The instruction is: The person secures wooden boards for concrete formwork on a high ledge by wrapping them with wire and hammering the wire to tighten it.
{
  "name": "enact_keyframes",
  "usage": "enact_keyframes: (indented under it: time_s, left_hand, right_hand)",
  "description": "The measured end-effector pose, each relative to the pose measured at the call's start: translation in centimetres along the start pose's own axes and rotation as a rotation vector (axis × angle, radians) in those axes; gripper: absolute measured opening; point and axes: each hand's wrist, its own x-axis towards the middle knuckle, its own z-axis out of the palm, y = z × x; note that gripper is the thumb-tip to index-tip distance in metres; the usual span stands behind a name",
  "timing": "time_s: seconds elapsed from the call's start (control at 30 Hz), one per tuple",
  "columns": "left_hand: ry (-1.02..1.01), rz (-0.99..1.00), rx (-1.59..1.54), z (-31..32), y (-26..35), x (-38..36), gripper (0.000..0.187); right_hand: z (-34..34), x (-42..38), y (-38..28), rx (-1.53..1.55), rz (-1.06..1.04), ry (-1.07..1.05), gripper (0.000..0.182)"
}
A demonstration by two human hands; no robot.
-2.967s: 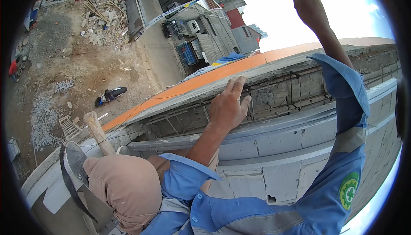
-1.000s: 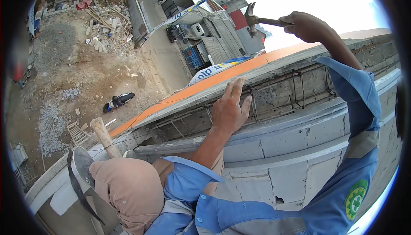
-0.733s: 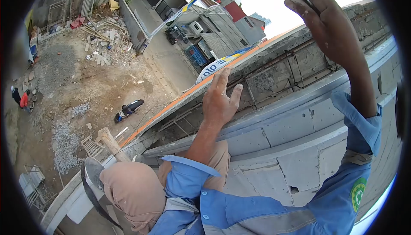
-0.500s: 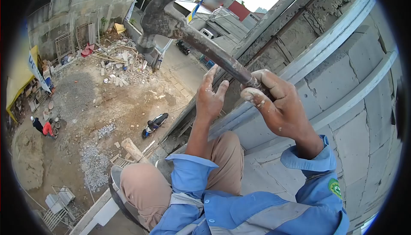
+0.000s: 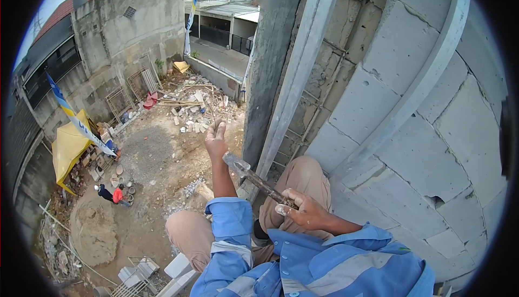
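My right hand [image 5: 305, 210] is shut on the handle of a hammer [image 5: 254, 177], held low over my lap. The hammer's metal head [image 5: 235, 162] points left, just beside my left forearm. My left hand [image 5: 216, 139] is stretched out in front of me in the air with its fingers up. It shows nothing in its grasp and sits just left of a grey vertical board [image 5: 270, 70]. I wear blue sleeves and tan trousers, and my knees [image 5: 189, 232] are bent at the edge of a high wall.
A wall of grey blocks [image 5: 421, 151] with rebar in a channel [image 5: 319, 107] fills the right. Far below lie a rubble pile [image 5: 189, 107], a yellow canopy [image 5: 67, 145], a sand heap [image 5: 94, 232] and two people [image 5: 111, 193]. The drop is on my left.
My right hand has brought the hammer down from above my head to my lap. My left hand has come off the top of the board. The view has swung down and left.
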Motion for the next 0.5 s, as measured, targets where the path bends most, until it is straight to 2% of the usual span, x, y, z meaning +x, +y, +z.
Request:
enact_keyframes:
  time_s: [0.03, 0.1, 0.23, 0.3, 0.4, 0.5]
  left_hand:
    - [0.052, 0.032, -0.004, -1.4, 0.2, 0.1, 0.027]
    - [0.123, -0.026, -0.012, -3.3, 0.9, 0.2, 0.026]
    - [0.109, -0.028, 0.191, -3.6, 2.2, -0.2, 0.033]
    - [0.057, -0.032, 0.22, -2.0, 4.0, -0.9, 0.033]
    - [-0.008, -0.089, 0.267, 0.7, 7.5, -2.1, 0.034]
    - [-0.109, 0.013, 0.366, 3.1, 9.2, -0.9, 0.033]
  right_hand:
    - [-0.1, -0.6, -0.3, 0.014, -0.012, 0.007, 0.034]
    - [-0.3, -2.0, -1.2, -0.06, 0.119, 0.005, 0.033]
    - [-1.2, -4.6, 2.6, -0.071, 0.073, 0.056, 0.029]
    - [-1.6, -6.5, 5.4, -0.332, -0.145, 0.253, 0.022]
    - [-2.1, -9.1, 9.5, -0.36, -0.254, 0.377, 0.018]
    - [-2.4, -10.2, 11.6, -0.304, -0.306, 0.333, 0.018]
